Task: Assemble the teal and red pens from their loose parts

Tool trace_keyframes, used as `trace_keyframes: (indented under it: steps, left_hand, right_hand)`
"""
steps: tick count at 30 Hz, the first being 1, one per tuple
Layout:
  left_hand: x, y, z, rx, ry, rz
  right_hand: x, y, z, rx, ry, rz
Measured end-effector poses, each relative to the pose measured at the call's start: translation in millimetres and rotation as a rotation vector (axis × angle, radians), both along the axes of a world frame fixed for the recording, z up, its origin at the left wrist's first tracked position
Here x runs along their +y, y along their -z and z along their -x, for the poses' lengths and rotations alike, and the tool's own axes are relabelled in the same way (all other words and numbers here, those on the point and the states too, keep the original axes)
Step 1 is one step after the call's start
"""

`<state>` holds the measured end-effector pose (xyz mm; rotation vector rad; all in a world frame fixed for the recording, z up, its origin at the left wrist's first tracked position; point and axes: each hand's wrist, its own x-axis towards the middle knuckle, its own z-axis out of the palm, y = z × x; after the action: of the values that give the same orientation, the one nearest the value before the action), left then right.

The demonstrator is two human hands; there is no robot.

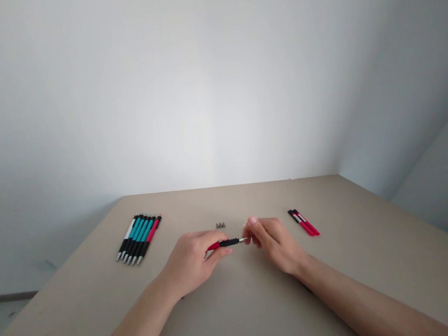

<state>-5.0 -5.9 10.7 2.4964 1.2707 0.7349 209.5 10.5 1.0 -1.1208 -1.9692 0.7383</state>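
Red-and-black pen (229, 242) is partly hidden in the left hand (194, 258)

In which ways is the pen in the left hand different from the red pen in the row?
The held pen is gripped in the left hand; the row's red pen lies on the table. The held pen points toward the right hand; the row's red pen points to the picture's lower left. Both have a red barrel and black grip.
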Motion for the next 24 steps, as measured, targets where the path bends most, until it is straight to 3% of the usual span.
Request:
trace_keyframes:
  steps: [4, 14, 24]
  left_hand:
    - [0, -2.2, 0, -0.002, 0.014, 0.001]
    - [0, -3.3, 3, -0.034, -0.015, 0.066]
    - [1, -1.3, 5, -0.033, -0.073, 0.102]
  right_hand:
    - [4, 2.0, -6, 0.049, 0.102, 0.006]
    - [8, -1.5, -9, -0.010, 0.195, 0.010]
    - [18, -5.5, -26, -0.125, 0.317, -0.217]
